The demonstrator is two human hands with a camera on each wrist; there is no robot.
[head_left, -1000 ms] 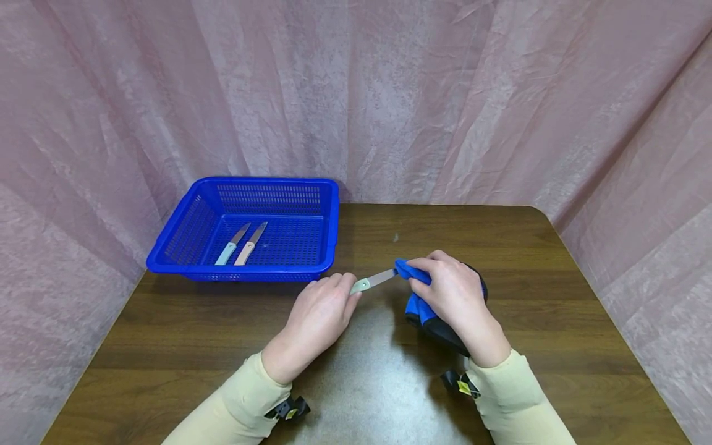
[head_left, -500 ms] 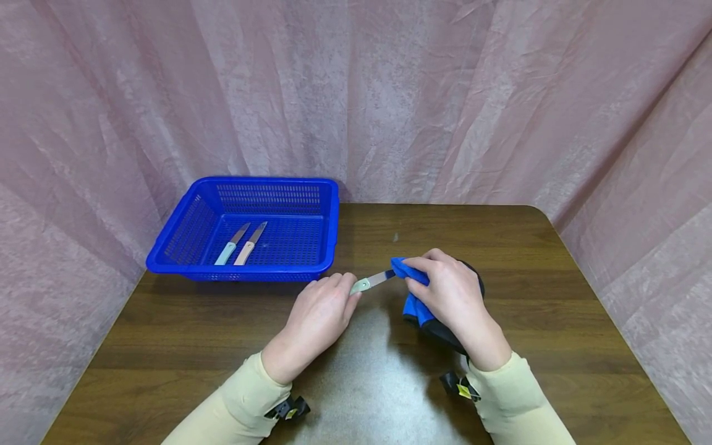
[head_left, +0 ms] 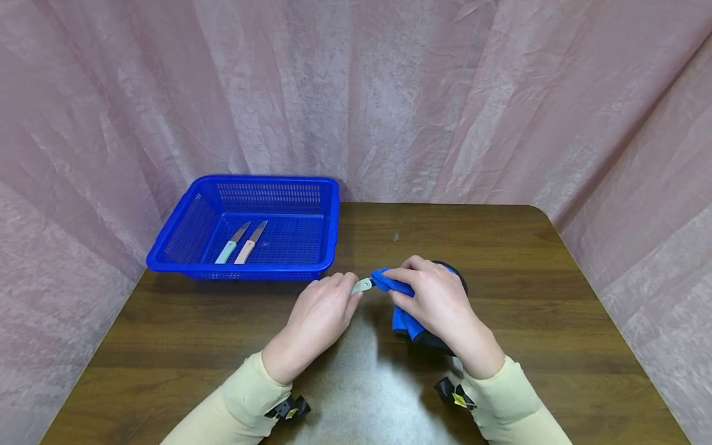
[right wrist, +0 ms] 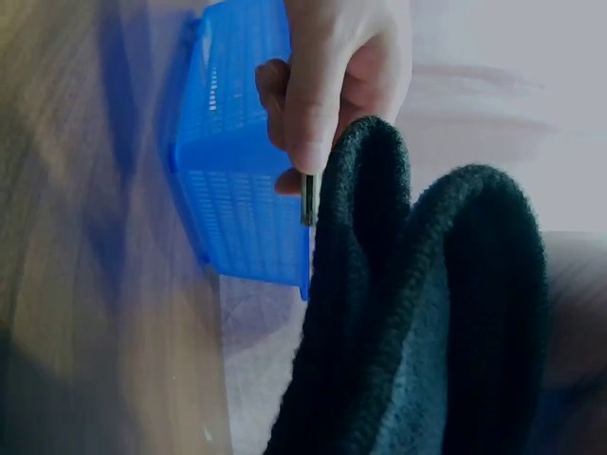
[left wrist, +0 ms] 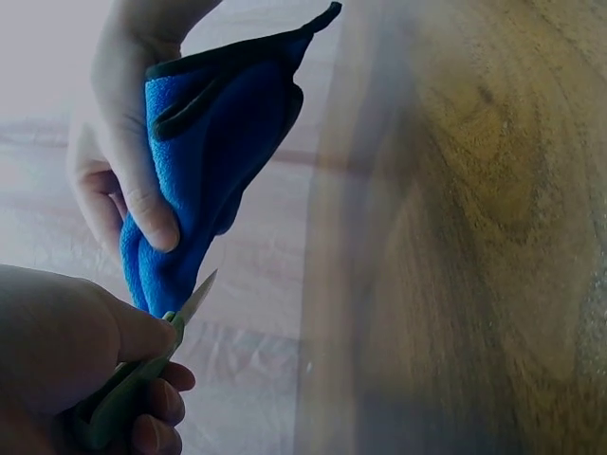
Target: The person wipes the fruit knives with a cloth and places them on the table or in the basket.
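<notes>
My left hand (head_left: pixel 317 318) grips a small knife by its pale green handle (head_left: pixel 362 285), the blade pointing right. In the head view a blue cloth (head_left: pixel 408 321) with black edging covers the blade. My right hand (head_left: pixel 439 303) pinches that folded cloth around the blade, close to the handle. From the left wrist view, part of the bare blade (left wrist: pixel 197 297) shows beside the cloth (left wrist: pixel 204 171), below the right thumb. Dark cloth folds (right wrist: pixel 379 313) fill much of the right wrist view, with the left hand (right wrist: pixel 332 85) beyond them.
A blue plastic basket (head_left: pixel 241 269) stands at the back left of the wooden table (head_left: pixel 534 321). Inside lie a knife with a light blue handle (head_left: pixel 225 252) and one with a peach handle (head_left: pixel 245 252). A pink curtain (head_left: pixel 389 99) hangs behind the table.
My right hand has slid left with the cloth, from the blade's tip towards the handle, covering the blade in the head view. The left hand and its knife stay nearly still.
</notes>
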